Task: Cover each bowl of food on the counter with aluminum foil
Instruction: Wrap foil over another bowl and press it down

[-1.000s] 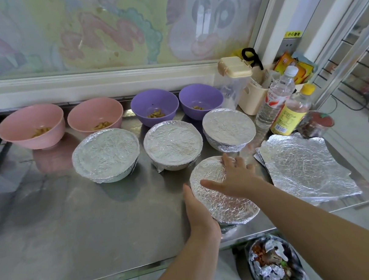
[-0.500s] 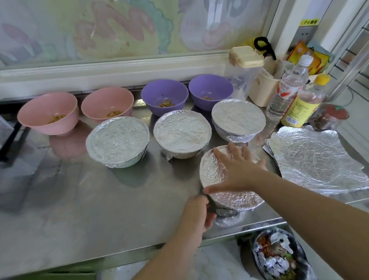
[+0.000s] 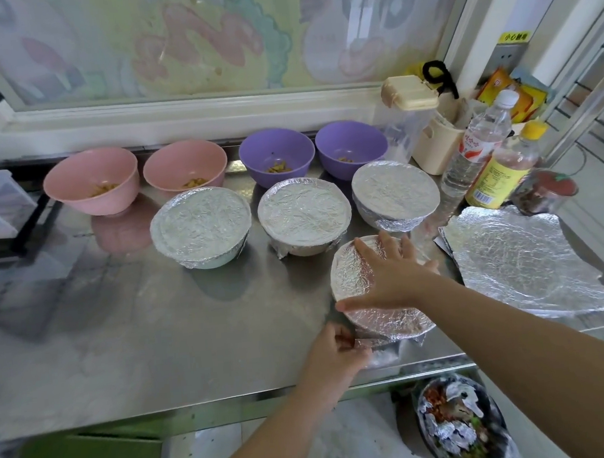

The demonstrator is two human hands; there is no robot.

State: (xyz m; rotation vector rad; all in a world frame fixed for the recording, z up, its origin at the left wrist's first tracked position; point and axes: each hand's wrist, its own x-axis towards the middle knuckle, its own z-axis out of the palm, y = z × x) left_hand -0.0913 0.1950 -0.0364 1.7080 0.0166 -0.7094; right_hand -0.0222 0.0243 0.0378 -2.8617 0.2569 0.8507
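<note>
Steel counter (image 3: 156,330), painted window (image 3: 206,37), right hand (image 3: 387,272) flat on foil (image 3: 387,321), left hand (image 3: 333,352) pinching foil

The right hand (image 3: 391,276) lies flat on a covered bowl (image 3: 351,279) near the front edge of the counter (image 3: 156,330). The left hand (image 3: 335,349), just nearer and to its left, pinches that bowl's foil edge (image 3: 372,342). Beyond the right hand's fingertips three more covered bowls (image 3: 304,214) stand in a row, with four open bowls (image 3: 276,155) behind them, while a stack of foil sheets (image 3: 523,262) lies just to its right, with two bottles (image 3: 475,150) beyond the stack.
</note>
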